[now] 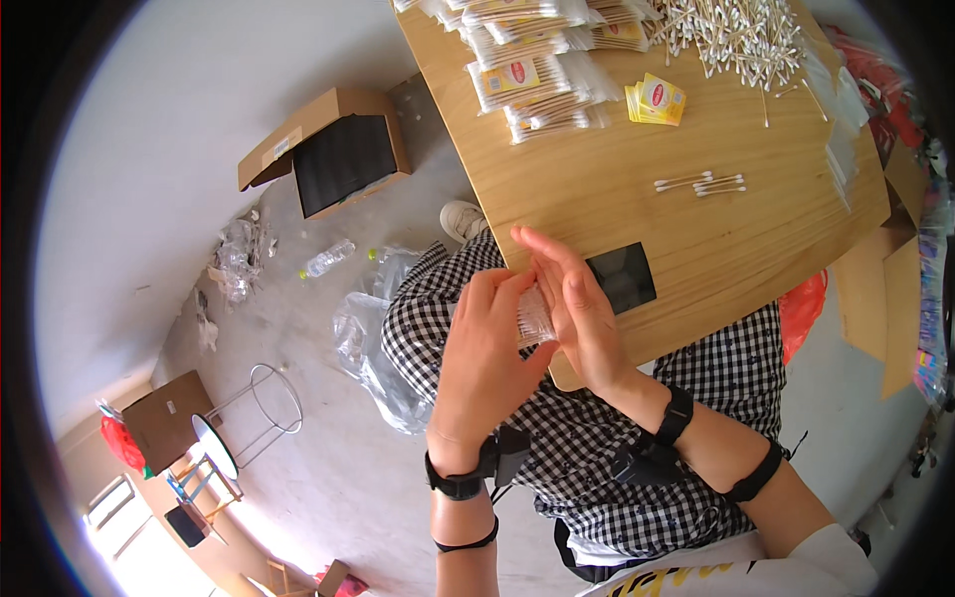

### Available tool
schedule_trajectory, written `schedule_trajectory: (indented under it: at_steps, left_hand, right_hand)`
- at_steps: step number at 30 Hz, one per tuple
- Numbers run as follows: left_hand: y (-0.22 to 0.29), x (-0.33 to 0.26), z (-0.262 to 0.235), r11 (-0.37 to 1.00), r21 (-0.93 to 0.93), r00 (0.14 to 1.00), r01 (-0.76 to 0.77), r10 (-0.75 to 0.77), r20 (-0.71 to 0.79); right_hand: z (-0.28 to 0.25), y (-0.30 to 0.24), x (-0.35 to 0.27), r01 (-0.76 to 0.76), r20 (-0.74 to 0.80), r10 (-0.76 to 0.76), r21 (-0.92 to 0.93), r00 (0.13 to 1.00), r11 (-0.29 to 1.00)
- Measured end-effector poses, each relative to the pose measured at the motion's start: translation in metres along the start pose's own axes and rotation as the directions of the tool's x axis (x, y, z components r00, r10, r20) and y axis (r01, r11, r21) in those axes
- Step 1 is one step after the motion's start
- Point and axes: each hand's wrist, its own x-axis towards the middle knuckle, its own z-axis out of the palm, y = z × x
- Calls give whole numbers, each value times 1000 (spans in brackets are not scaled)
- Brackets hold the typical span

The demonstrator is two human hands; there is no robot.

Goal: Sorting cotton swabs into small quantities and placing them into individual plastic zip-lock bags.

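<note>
A bundle of cotton swabs [534,316] is gripped in my left hand [484,333], over my lap by the table's near left corner. Its fingers and thumb wrap the bundle and hide part of it. My right hand [585,313] is held flat against the bundle's other side, fingers stretched out. Whether a clear bag covers the bundle, I cannot tell. Beside my right hand a dark phone-like slab [623,277] lies on the wooden table [587,189]. Farther in, several loose cotton swabs [701,184] lie in a small group.
Filled clear packs of swabs [517,80] are stacked at the far left of the table. Yellow cards [657,99] lie near a big heap of loose swabs [736,40]. Empty clear bags [841,159] rest along the right edge. An open cardboard box [338,154] stands on the floor.
</note>
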Motion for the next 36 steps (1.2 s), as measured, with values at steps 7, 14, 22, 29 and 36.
schedule_trajectory:
  at_steps: [7,14,22,29,36]
  left_hand:
    - [1,16,-6,959,17,959,284,-284,-15]
    - [12,-35,-48,816,72,818,574,-575,-13]
    - [88,-26,39,830,-552,948,-84,-103,-300]
    - [109,15,76,936,-312,952,-161,65,-298]
    - [100,27,106,795,-607,960,0,-170,-222]
  right_hand:
    - [0,-18,-12,133,-64,-161,-320,985,938]
    - [-28,-57,-58,-114,4,127,-402,992,908]
    - [-28,-103,-76,-294,156,281,66,947,954]
    - [-96,-156,-49,-213,190,280,-312,941,926]
    - [-123,-148,-39,-267,197,339,-320,920,909]
